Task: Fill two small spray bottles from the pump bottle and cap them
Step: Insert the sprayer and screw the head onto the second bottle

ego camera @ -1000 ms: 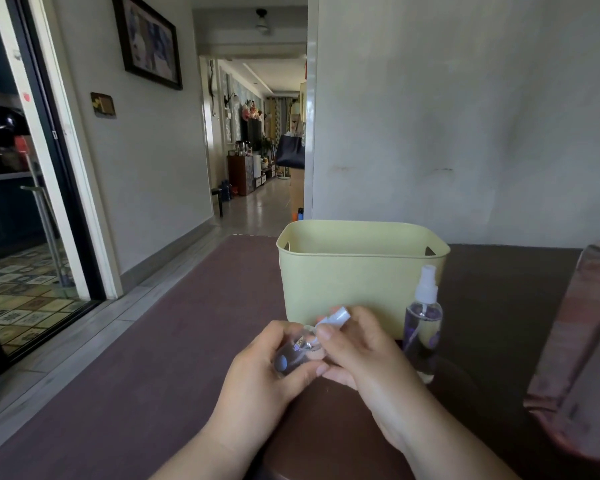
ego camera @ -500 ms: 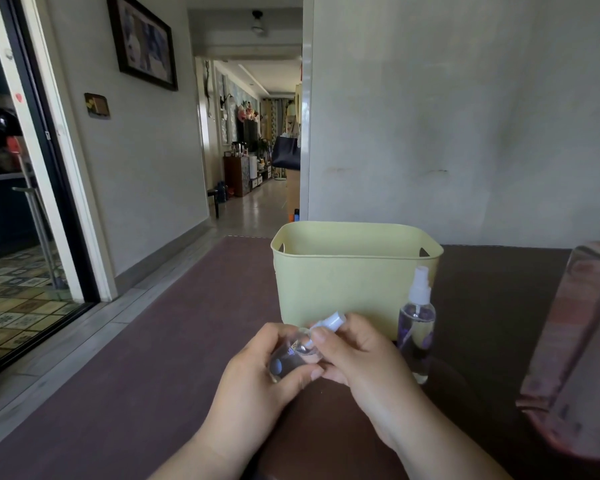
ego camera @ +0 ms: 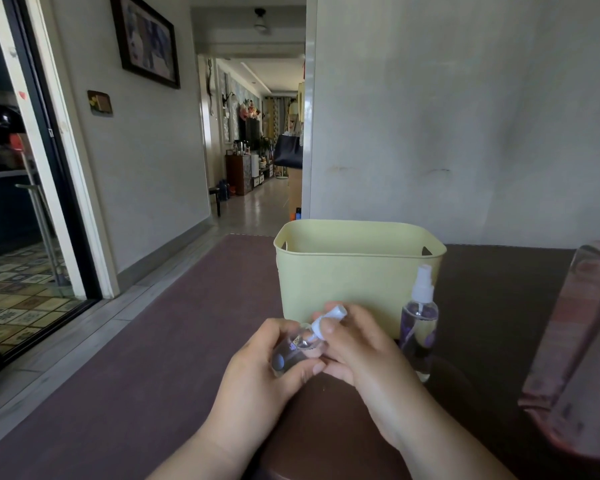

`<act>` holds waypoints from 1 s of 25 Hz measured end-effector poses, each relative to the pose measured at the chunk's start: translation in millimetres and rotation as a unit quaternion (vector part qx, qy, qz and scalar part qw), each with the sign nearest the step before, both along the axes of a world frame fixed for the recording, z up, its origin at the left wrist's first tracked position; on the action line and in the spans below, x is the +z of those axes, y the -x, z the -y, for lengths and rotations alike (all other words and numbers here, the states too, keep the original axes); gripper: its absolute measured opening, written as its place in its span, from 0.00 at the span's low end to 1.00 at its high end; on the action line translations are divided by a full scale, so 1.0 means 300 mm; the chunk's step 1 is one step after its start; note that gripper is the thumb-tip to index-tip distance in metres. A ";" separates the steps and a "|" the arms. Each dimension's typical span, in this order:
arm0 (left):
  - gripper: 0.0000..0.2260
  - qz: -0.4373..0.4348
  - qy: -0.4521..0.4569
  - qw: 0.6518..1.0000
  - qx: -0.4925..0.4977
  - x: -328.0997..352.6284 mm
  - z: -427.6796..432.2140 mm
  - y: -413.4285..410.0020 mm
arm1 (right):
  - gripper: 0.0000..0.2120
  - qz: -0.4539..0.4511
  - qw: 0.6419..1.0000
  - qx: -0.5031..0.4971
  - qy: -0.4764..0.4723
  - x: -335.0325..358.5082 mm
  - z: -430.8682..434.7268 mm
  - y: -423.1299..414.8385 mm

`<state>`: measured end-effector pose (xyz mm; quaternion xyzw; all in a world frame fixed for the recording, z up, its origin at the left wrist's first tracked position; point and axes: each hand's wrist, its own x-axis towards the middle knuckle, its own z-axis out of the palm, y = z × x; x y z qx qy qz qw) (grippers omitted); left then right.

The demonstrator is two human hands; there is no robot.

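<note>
- Barely shifting since before, my left hand (ego camera: 257, 372) is still gripping the small bottle (ego camera: 291, 353), lower centre.
- My right hand (ego camera: 364, 355) is pinching its white cap (ego camera: 330, 318).
- Second bottle (ego camera: 419, 329), holding liquid, is standing beside the yellow basket (ego camera: 343, 275).

spray bottle (ego camera: 291, 353) (ego camera: 419, 327) – 2 | basket (ego camera: 357, 275) – 1 | hands (ego camera: 257, 372) (ego camera: 364, 355) – 2 | framed picture (ego camera: 146, 39) – 1

Small clear spray bottle (ego camera: 292, 349) tilted, white sprayer top (ego camera: 329, 317) at its neck; second capped bottle (ego camera: 419, 325) stands upright

Left hand (ego camera: 267, 370), right hand (ego camera: 364, 351): fingers (ego camera: 327, 328) curled.
</note>
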<state>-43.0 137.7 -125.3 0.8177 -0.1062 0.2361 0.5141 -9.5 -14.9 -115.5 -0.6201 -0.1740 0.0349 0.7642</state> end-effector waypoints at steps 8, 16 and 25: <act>0.15 -0.004 -0.002 1.000 0.008 0.001 -0.002 0.002 | 0.09 0.008 1.000 -0.005 0.006 0.002 -0.002 0.002; 0.15 -0.006 0.000 1.000 0.006 -0.001 -0.001 -0.001 | 0.06 0.015 1.000 0.002 0.016 -0.002 0.002 -0.001; 0.15 -0.010 0.000 1.000 0.015 -0.002 -0.004 -0.003 | 0.08 0.008 1.000 0.014 0.020 -0.017 0.001 -0.007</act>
